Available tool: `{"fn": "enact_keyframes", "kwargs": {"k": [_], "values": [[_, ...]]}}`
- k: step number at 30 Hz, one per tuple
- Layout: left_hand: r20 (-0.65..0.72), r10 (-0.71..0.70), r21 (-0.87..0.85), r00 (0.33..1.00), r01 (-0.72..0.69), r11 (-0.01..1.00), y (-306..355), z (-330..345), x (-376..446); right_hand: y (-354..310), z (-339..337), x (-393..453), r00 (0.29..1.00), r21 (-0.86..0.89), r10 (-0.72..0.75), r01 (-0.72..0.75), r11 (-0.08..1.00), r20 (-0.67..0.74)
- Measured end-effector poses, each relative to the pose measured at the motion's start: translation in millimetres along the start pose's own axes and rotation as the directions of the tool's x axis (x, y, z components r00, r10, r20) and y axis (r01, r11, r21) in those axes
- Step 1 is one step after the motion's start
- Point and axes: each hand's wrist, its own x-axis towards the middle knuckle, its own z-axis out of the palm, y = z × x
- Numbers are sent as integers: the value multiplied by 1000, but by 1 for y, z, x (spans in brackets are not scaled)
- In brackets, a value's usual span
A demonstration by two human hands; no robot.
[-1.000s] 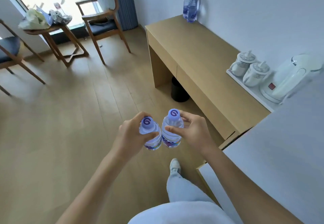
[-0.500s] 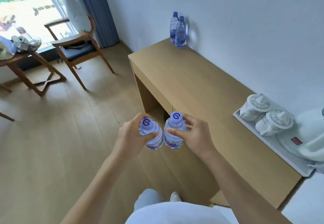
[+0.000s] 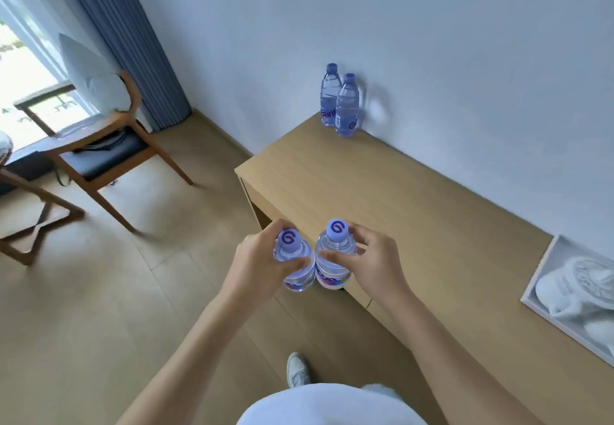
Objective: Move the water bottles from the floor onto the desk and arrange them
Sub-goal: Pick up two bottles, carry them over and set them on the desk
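Note:
My left hand (image 3: 257,265) grips a clear water bottle with a purple cap (image 3: 294,258) by its shoulder. My right hand (image 3: 372,261) grips a second such bottle (image 3: 334,258) the same way. Both bottles hang upright, side by side and touching, just off the near left corner of the wooden desk (image 3: 415,218). Two more water bottles (image 3: 339,103) stand together at the desk's far corner against the wall.
A white tray (image 3: 545,278) with white lidded cups sits on the desk at the right. A wooden chair with a pillow (image 3: 99,132) stands to the left by the blue curtain, beside a wooden side table (image 3: 36,225). My shoe (image 3: 297,369) shows on the wood floor below.
I have stepped closer to the desk and the view has swung right. Both hands still carry their bottles, now over the desk's near corner. The kettle has left the view.

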Motion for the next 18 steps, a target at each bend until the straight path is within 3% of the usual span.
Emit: {"fn": "enact_keyframes", "kwargs": {"k": [8, 18], "values": [[77, 72, 17, 994, -73, 997, -27, -58, 134, -14, 46, 113, 990, 20, 71, -69, 997, -123], [172, 70, -38, 983, -65, 997, -50, -51, 303, 12, 56, 262, 951, 19, 169, -170, 985, -258]]}}
